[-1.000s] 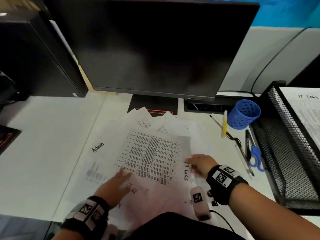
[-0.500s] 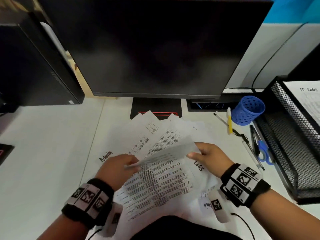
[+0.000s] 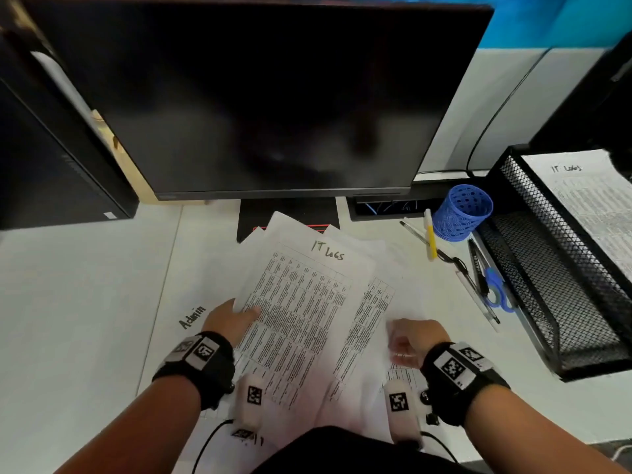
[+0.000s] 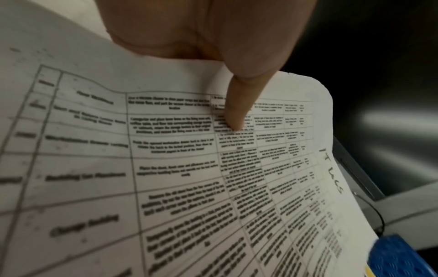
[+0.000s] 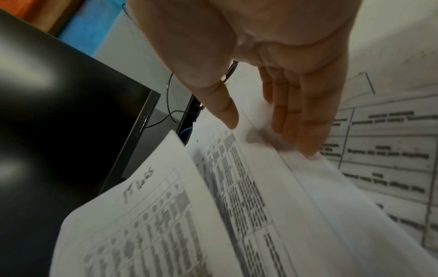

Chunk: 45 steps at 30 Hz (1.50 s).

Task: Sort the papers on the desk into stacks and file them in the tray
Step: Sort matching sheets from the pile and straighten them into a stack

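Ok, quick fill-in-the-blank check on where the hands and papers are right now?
1. The sheet held in the left hand is handwritten "IT ____".
2. The word handwritten on the paper left of the left hand is "____".
3. The right hand has its fingers ____, resting on the papers.
4. The pen cup is coloured ____.

Missing: Logs; Admin; straight; blue

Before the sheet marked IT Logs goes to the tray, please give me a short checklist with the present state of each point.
1. Left hand pinches the IT Logs sheet: ok.
2. Only one sheet in that pinch: cannot tell.
3. Right hand free to help: ok, open above the loose papers.
4. Mesh tray top tier already holds an IT Logs page: ok.
5. Pens beside the tray, in the path: not ok.
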Available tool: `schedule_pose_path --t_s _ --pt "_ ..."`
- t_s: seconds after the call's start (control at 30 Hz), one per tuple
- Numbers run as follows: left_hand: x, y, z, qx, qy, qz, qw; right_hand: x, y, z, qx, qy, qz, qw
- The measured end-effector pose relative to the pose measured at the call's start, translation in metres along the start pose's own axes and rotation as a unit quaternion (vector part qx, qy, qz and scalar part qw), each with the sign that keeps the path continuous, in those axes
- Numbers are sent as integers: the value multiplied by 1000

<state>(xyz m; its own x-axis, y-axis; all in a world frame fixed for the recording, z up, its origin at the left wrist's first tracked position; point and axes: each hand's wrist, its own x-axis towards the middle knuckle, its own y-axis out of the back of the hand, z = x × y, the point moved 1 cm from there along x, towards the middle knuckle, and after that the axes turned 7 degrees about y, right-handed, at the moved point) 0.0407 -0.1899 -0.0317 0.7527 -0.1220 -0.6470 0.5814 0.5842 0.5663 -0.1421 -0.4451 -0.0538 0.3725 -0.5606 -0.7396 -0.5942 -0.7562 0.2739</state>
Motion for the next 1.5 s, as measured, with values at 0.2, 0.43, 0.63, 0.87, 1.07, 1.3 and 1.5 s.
schedule_pose_path --t_s 0.2,0.43,0.63,0.87,1.07,1.3,1.5 --pt "-18 -19 7 12 -17 -25 999 7 6 10 4 37 36 999" --pt "-26 -41 -2 88 -35 -91 991 4 -1 5 -133 108 70 983" --pt "-31 -41 -5 67 -52 -105 991 -5 6 8 -82 194 98 973" --pt "-35 -20 -2 -91 -74 -67 991 -23 -10 -7 195 237 -83 948" --pt "-37 -14 -7 -167 -50 -70 982 -29 -23 -18 111 273 -99 951" --pt "-34 -27 -14 -150 -44 -63 986 -20 -16 -19 -3 323 -43 946" --pt "-33 -19 -9 -212 -66 -38 974 -23 -3 -33 94 298 -69 948"
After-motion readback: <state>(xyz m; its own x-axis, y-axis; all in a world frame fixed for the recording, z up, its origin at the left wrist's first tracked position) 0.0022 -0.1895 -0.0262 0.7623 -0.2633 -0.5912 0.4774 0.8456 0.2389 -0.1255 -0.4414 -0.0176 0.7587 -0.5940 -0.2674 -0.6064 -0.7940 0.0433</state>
